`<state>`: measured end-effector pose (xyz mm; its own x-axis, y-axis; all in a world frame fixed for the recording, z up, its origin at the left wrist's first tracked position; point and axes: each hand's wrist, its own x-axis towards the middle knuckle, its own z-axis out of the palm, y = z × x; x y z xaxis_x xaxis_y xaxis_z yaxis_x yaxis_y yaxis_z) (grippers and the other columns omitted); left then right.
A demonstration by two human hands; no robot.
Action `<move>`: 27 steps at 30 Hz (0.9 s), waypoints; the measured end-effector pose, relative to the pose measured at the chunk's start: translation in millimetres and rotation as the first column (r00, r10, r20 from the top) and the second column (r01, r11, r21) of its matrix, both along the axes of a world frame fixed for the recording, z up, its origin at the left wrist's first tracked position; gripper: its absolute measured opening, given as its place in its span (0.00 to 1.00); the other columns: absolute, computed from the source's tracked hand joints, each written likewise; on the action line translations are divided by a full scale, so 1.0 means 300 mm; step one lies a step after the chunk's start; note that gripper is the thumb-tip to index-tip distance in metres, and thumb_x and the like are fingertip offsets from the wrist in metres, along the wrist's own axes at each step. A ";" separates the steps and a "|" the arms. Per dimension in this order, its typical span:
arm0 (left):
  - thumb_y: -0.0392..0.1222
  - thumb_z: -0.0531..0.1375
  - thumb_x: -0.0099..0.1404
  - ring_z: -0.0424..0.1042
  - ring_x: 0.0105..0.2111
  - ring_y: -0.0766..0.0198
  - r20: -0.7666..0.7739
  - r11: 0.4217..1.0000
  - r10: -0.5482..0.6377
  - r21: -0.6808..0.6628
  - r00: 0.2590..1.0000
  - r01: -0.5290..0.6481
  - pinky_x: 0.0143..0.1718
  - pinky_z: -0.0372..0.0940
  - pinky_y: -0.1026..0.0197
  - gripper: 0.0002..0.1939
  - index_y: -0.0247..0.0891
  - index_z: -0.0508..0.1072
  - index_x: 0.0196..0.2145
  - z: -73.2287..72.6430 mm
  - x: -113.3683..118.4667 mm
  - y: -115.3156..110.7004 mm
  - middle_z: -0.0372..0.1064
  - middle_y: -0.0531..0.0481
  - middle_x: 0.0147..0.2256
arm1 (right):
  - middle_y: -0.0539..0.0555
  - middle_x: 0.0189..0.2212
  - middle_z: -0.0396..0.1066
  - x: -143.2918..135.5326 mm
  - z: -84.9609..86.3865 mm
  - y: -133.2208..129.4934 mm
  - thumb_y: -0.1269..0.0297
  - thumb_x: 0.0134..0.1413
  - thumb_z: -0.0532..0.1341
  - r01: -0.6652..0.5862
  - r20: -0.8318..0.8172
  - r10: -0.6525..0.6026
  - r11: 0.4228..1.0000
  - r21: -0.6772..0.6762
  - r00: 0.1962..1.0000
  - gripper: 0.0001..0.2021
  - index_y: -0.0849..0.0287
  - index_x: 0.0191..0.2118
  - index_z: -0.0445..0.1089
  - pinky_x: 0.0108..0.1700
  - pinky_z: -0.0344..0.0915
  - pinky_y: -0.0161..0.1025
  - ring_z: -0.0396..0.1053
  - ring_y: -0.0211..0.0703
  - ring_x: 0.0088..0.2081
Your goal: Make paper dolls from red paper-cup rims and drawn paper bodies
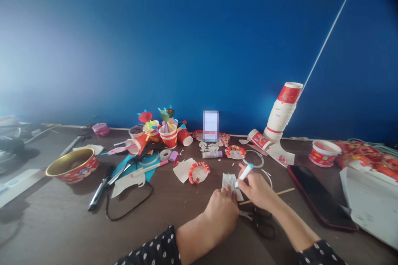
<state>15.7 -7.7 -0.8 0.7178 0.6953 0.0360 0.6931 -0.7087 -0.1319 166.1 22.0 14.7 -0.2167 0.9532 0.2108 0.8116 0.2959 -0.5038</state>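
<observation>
A small white piece of paper [229, 179] with bluish marks lies on the dark table. My left hand [221, 208] is closed, its fingertips pressing the paper's near edge to the table. In my right hand [258, 189] is a white marker with a light blue end [245, 174], tilted, its lower tip at the paper. Whether the tip touches is too small to tell. Scissors with black handles [263, 224] lie just under my right wrist, beside a thin wooden stick [285, 191]. Left of the paper sits a round white piece ringed in red [199, 172].
A leaning stack of paper cups [280, 114] stands at the back right. A dark phone [320, 196] lies to the right. Cups with figures [168, 134], a red-and-gold bowl [74, 166] and a utility knife [100, 190] are on the left. A blue panel [199, 58] rises behind.
</observation>
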 end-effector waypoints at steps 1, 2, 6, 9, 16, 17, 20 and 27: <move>0.36 0.49 0.59 0.65 0.41 0.52 -0.002 1.000 0.001 -0.001 1.000 -0.001 0.33 0.61 0.57 0.22 0.21 0.60 0.50 0.000 0.000 0.000 0.60 0.27 0.47 | 0.54 0.24 0.71 0.001 0.001 -0.001 0.64 0.50 0.50 0.002 0.004 -0.002 1.000 -0.005 1.000 0.09 0.60 0.31 0.65 0.32 0.59 0.35 0.67 0.39 0.23; 0.36 0.49 0.59 0.64 0.42 0.52 -0.005 1.000 -0.002 -0.004 1.000 0.002 0.33 0.61 0.57 0.22 0.21 0.60 0.50 0.000 0.001 0.000 0.60 0.26 0.47 | 0.54 0.23 0.71 0.001 0.002 -0.001 0.64 0.50 0.50 0.004 0.009 -0.004 1.000 -0.009 1.000 0.09 0.60 0.30 0.65 0.31 0.59 0.34 0.67 0.39 0.23; 0.36 0.50 0.59 0.64 0.42 0.51 -0.007 1.000 -0.002 -0.004 1.000 0.002 0.33 0.61 0.57 0.22 0.20 0.60 0.49 -0.005 0.003 0.002 0.59 0.26 0.48 | 0.55 0.24 0.71 0.002 0.007 -0.006 0.64 0.50 0.50 -0.002 0.030 0.002 1.000 -0.006 1.000 0.10 0.61 0.30 0.66 0.31 0.59 0.34 0.67 0.39 0.23; 0.35 0.50 0.59 0.65 0.41 0.51 0.000 1.000 0.000 -0.004 1.000 0.000 0.33 0.62 0.56 0.22 0.20 0.60 0.49 -0.005 0.003 0.002 0.59 0.26 0.47 | 0.56 0.26 0.71 0.001 0.014 -0.010 0.65 0.49 0.50 -0.019 0.032 0.020 1.000 -0.021 0.999 0.09 0.61 0.30 0.65 0.31 0.58 0.34 0.67 0.39 0.23; 0.35 0.49 0.58 0.64 0.42 0.53 0.009 0.995 0.027 -0.097 1.000 -0.026 0.35 0.63 0.57 0.21 0.22 0.61 0.49 0.024 -0.004 0.001 0.60 0.30 0.48 | 0.54 0.26 0.71 0.002 0.026 -0.016 0.66 0.48 0.51 -0.050 0.003 0.050 0.998 -0.035 0.999 0.07 0.59 0.27 0.64 0.33 0.59 0.34 0.68 0.41 0.26; 0.35 0.49 0.58 0.64 0.41 0.53 0.015 0.992 0.036 -0.118 0.999 -0.034 0.34 0.63 0.57 0.21 0.23 0.61 0.49 0.030 -0.005 0.003 0.60 0.31 0.48 | 0.53 0.25 0.71 0.002 0.026 -0.016 0.66 0.48 0.51 -0.047 -0.003 0.047 0.998 -0.043 0.999 0.07 0.59 0.27 0.64 0.33 0.59 0.34 0.68 0.41 0.26; 0.35 0.49 0.58 0.65 0.39 0.54 0.046 0.985 0.070 -0.161 0.996 -0.062 0.33 0.63 0.57 0.18 0.28 0.64 0.46 0.047 -0.010 0.011 0.63 0.36 0.45 | 0.52 0.23 0.70 0.003 0.028 -0.015 0.66 0.47 0.52 -0.035 -0.018 0.034 0.997 -0.069 0.999 0.07 0.58 0.25 0.65 0.33 0.59 0.34 0.68 0.42 0.25; 0.37 0.46 0.61 0.65 0.34 0.57 0.113 0.984 0.086 -0.166 0.990 -0.067 0.30 0.63 0.60 0.13 0.38 0.70 0.36 0.085 -0.035 0.043 0.66 0.47 0.37 | 0.52 0.20 0.68 0.003 0.029 -0.014 0.64 0.48 0.52 -0.031 0.030 0.032 0.998 -0.053 0.999 0.08 0.60 0.26 0.65 0.33 0.59 0.35 0.66 0.42 0.24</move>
<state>5.3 5.3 24.7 0.6594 0.7518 0.0008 0.7501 -0.6580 0.0664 166.9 17.9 23.3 -0.2525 0.9554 0.1534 0.8178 0.2954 -0.4939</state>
